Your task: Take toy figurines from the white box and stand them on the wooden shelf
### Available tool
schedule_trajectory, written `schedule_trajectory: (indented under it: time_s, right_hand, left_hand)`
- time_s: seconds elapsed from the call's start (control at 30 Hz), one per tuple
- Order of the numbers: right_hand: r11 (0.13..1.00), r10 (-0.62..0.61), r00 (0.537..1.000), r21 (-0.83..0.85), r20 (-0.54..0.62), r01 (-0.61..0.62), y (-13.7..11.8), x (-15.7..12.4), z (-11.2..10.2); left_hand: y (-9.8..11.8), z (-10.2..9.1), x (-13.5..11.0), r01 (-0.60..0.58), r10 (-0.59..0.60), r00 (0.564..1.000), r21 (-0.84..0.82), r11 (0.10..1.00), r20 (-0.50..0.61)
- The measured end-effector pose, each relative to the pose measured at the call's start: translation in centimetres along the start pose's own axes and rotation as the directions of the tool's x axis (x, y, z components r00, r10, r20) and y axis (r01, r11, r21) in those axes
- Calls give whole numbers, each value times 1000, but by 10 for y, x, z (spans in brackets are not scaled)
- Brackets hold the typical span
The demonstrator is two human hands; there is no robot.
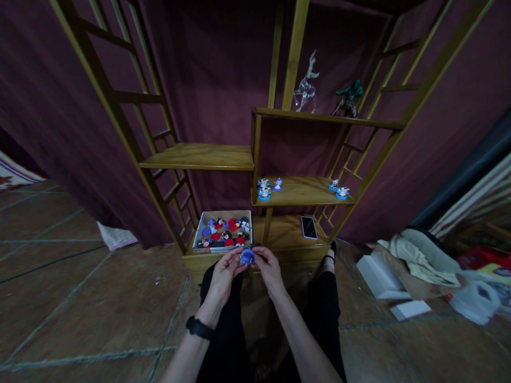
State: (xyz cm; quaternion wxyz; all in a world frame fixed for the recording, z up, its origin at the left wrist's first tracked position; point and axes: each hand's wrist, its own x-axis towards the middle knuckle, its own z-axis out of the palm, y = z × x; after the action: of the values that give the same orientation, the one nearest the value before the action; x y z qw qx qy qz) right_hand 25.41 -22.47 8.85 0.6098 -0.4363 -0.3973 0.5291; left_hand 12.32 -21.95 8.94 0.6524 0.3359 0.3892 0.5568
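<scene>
Between my two hands is a small purple-blue figurine, held just in front of the low shelf edge. The fingers of my left hand pinch it from the left. On its other side my right hand grips it with thumb and fingertips. Its finer details are too small to make out. Right behind my left hand stands an open white box on the bottom shelf. Several small figurines with red, black and purple parts lie and stand inside it.
Several small figurines on blue and purple bases stand on the middle right shelf. A phone lies below. Above are a clear deer figurine and a dark green statuette. White boxes and a plastic bag sit right.
</scene>
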Motion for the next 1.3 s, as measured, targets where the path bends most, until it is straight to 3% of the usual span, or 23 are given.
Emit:
schedule_trajectory:
  time_s: [0.2, 0.47, 0.9, 1.3]
  right_hand:
    - [999, 30, 999, 21, 12, -30, 2, 2, -1]
    - [989, 118, 993, 88, 26, -120, 5, -1, -4]
    - [990, 134, 990, 46, 47, -136, 12, -3, -4]
    - [997, 80, 994, -2, 75, -80, 11, 0, -7]
  left_hand:
    - [-2, -3, 4, 90, -90, 996, 11, 996, -9]
    - [-4, -8, 7, 216, -228, 971, -146, 965, -67]
    - [-5, -4, 5, 174, -198, 975, -210, 962, -100]
    - [0, 1, 3, 188, -187, 982, -77, 979, 24]
